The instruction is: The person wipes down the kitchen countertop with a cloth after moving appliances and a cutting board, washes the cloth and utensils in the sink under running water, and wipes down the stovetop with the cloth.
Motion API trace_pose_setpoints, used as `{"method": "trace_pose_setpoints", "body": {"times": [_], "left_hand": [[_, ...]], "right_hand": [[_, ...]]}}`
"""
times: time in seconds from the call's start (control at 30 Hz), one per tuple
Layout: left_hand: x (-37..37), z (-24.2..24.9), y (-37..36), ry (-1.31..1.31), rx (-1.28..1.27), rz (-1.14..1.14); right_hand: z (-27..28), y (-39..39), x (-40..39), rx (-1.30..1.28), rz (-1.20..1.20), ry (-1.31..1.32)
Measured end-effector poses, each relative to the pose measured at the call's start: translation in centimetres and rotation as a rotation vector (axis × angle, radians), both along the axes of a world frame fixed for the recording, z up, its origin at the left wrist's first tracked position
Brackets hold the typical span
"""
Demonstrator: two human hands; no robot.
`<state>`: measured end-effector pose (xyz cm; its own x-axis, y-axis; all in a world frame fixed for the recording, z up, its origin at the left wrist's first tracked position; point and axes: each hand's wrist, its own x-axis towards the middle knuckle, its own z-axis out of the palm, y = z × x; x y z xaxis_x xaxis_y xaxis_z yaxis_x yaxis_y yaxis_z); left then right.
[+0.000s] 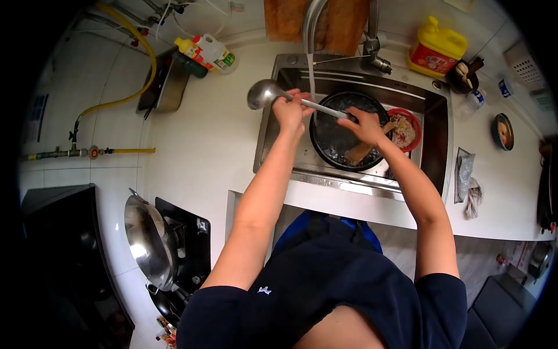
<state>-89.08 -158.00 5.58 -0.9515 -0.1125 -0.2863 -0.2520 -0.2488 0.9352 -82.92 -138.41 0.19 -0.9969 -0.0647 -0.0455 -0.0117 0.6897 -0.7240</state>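
A metal ladle (264,94) is held nearly level above the sink (360,181), its round bowl to the left. Close to the bowl, my left hand (290,111) has its fingers wrapped around the handle. My right hand (365,126) grips the dark end of the handle. Water (311,75) runs from the faucet (314,23) beside my left hand. Beneath the ladle, a round black pan (334,145) with water in it sits in the sink, a brown brush-like item (359,153) inside. To its right is a red basket (405,130) with food scraps.
A wok (148,241) stands on the stove at the left. Bottles (215,53) and a metal container (172,87) are at the back left. A yellow jug (436,49), a small bowl (503,132) and a cloth (474,198) lie right of the sink.
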Motion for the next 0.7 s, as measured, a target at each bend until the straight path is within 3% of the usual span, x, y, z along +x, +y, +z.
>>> {"method": "trace_pose_setpoints", "body": {"times": [0.13, 0.3, 0.4, 0.47, 0.53, 0.6, 0.7], "left_hand": [[0.8, -1.6, 1.0, -0.100, 0.237, -0.213], [2.3, -2.4, 3.3, -0.247, 0.455, -0.224], [2.1, -3.6, 4.6, -0.289, 0.486, -0.175], [2.0, -4.5, 5.0, -0.315, 0.526, -0.169], [2.5, -4.8, 5.7, -0.363, 0.558, -0.155], [3.1, -5.0, 6.1, -0.406, 0.605, -0.173], [3.8, -4.9, 6.5, -0.451, 0.641, -0.173]], "right_hand": [[0.2, 3.4, 3.1, 0.036, -0.050, -0.062], [-0.4, 6.4, 4.9, 0.010, -0.034, -0.105], [1.1, 7.5, 4.2, -0.177, -0.060, -0.296], [-0.7, 8.4, 1.2, -0.206, -0.227, -0.062], [0.1, 9.1, -1.9, -0.298, -0.391, -0.009], [2.8, 7.9, -4.1, -0.528, -0.576, -0.072], [2.0, 7.9, -7.4, -0.487, -0.560, -0.112]]}}
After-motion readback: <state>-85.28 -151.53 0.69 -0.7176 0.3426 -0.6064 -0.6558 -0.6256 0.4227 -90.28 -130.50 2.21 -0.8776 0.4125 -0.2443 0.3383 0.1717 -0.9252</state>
